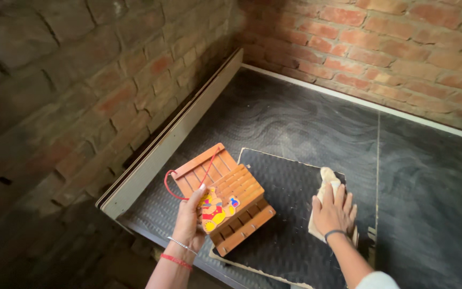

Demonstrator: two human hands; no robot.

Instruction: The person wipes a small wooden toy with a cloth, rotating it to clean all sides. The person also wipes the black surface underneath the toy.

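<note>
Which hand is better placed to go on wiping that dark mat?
Right hand: it lies flat on the cloth on the mat. The left hand is busy holding the wooden toy house.

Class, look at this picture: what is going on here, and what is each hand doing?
A person stands at a dark tabletop set in a brick corner. The left hand holds up a small orange wooden house-shaped holder with a red cord loop and a cartoon sticker. The right hand lies flat on a pale cloth, pressing it onto a dark textured mat on the table.
</note>
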